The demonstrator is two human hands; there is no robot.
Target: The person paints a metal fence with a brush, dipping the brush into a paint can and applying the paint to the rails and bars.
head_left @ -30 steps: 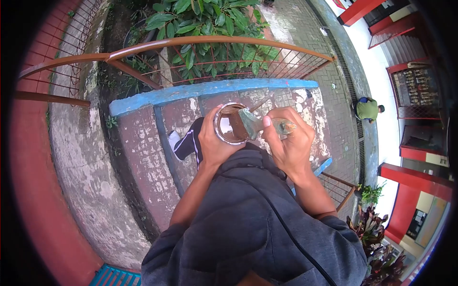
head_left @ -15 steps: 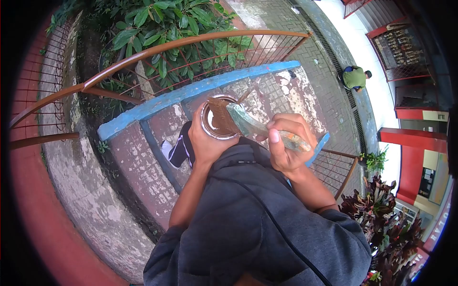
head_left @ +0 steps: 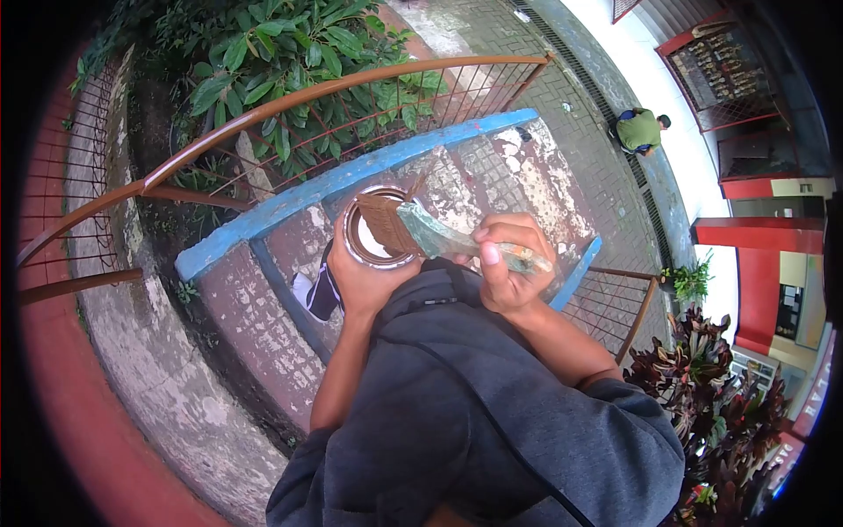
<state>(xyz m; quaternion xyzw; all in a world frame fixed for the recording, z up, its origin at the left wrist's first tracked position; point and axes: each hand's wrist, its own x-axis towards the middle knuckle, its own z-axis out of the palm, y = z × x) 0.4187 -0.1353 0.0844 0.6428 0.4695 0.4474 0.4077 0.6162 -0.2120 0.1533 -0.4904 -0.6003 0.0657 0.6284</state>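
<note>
My left hand point(head_left: 367, 285) is wrapped around an open paint can point(head_left: 383, 263) in front of my waist. White and brown show inside the can, and brown paint coats part of its rim. In my right hand point(head_left: 512, 277) is a paintbrush point(head_left: 428, 230), gripped by its paint-smeared handle between thumb and fingers. The brush lies nearly level, its brown-coated bristles point(head_left: 384, 220) over the can's mouth. A pale green crust covers the brush near the bristles.
Below me are worn steps point(head_left: 268, 303) with a blue-painted edge point(head_left: 320, 180). A brown railing point(head_left: 290, 101) curves along the left, with leafy plants point(head_left: 290, 61) behind it. A person in green point(head_left: 638, 132) is by the drain at upper right. Dark-leaved plants point(head_left: 702, 395) stand at right.
The can, brush and both hands sit slightly further left in view, as does the background. More white shows inside the can. Both hands keep their hold.
</note>
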